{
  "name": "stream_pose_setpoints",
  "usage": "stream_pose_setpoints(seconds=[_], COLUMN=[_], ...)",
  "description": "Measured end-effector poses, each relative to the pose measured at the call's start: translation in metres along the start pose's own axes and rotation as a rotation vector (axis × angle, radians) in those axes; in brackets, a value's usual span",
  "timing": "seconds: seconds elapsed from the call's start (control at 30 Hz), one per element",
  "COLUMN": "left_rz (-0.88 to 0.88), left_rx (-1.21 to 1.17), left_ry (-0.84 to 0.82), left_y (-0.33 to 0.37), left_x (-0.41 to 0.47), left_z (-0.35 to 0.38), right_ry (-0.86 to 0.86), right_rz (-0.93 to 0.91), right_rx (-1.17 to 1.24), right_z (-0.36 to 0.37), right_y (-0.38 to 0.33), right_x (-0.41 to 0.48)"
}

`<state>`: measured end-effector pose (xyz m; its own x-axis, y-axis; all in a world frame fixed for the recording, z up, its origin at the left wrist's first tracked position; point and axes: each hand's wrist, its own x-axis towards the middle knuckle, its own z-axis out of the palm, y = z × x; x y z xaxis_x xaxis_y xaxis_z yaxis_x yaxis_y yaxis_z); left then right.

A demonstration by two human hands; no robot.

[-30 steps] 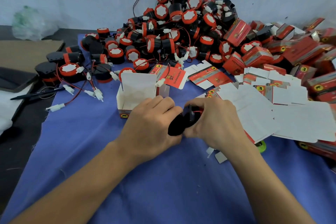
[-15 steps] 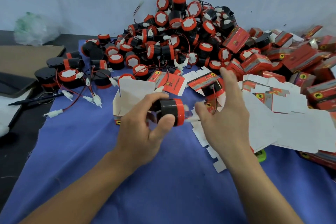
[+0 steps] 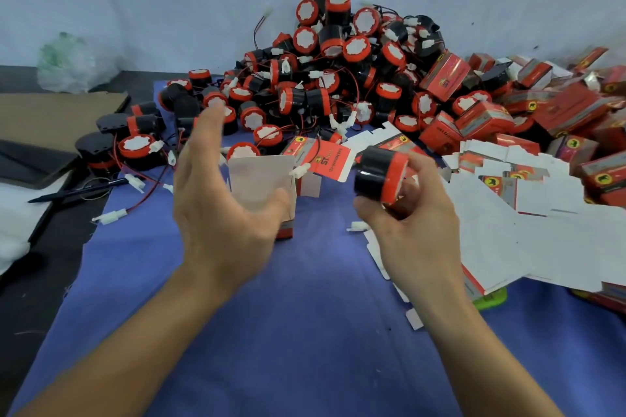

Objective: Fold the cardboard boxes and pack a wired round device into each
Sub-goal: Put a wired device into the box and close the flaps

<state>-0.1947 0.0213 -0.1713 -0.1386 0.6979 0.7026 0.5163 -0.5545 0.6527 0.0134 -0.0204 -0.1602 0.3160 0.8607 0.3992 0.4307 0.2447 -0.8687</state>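
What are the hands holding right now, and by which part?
Right hand grips a round device by its curved side; left hand is open, holding nothing.

Soft even light, motion-blurred left hand (image 3: pixel 216 210), curved edges

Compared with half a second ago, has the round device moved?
Yes. The round device went rightward, away from the open box, from the left hand into the right hand.
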Motion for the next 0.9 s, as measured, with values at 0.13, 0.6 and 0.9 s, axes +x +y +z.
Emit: stream_pose_setpoints(seconds=[0.13,0.6,0.9], left_rz=[-0.448,-0.369,-0.425], left_rx=[-0.230,-0.223,-0.386], left_ry=[-0.246,-0.644,-0.704], left_y=[-0.024,-0.024,-0.030], left_x=[-0.006,-0.012,-0.008], left_z=[0.000,0.012,0.007], right_ry=[0.060,-0.212,-0.488], right_rz=[0.032,-0.408,-0.384], right_rx=[0.099,-0.735,-1.127], right_z=[-0.006,0.008,0.036], right_y=[-0.003,-0.028,-0.040], right_x=[0.002,-0.010,-0.015])
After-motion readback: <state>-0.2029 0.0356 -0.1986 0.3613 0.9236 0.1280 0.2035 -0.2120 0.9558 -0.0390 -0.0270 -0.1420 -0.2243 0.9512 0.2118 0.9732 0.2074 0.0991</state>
